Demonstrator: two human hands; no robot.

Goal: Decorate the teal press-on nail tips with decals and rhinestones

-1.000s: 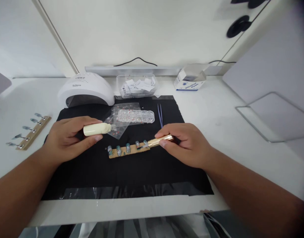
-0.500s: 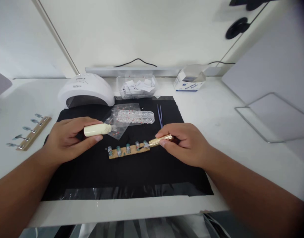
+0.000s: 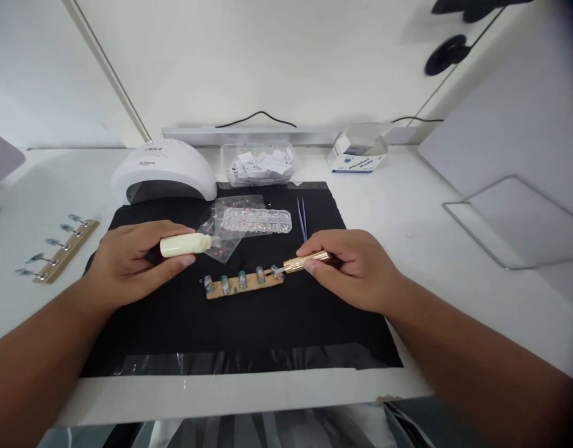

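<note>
My left hand (image 3: 132, 264) is closed around a pale yellow nail polish bottle (image 3: 186, 244), tilted nearly flat with its uncapped neck facing right. Between the thumb and fingers of my right hand (image 3: 346, 267) is a nail polish brush (image 3: 307, 261) with a gold cap handle. The brush tip points left, at the right end of a wooden strip (image 3: 251, 285); whether it touches a nail I cannot tell. Several bluish-green press-on nails (image 3: 242, 279) with reddish specks stand in a row along that strip, which lies on a black mat (image 3: 249, 330).
Behind the strip lie a clear compartment case (image 3: 258, 220), clear sticker sheets (image 3: 225, 246) and purple tweezers (image 3: 302, 219). A white nail lamp (image 3: 167, 169), a tub of white packets (image 3: 258, 165) and an alcohol pads box (image 3: 358, 152) stand farther back. Another nail stand (image 3: 66, 252) is at left.
The brush tip has lifted slightly and shifted a little right, away from the second nail from the right. My left hand and the bottle stay almost where they were.
</note>
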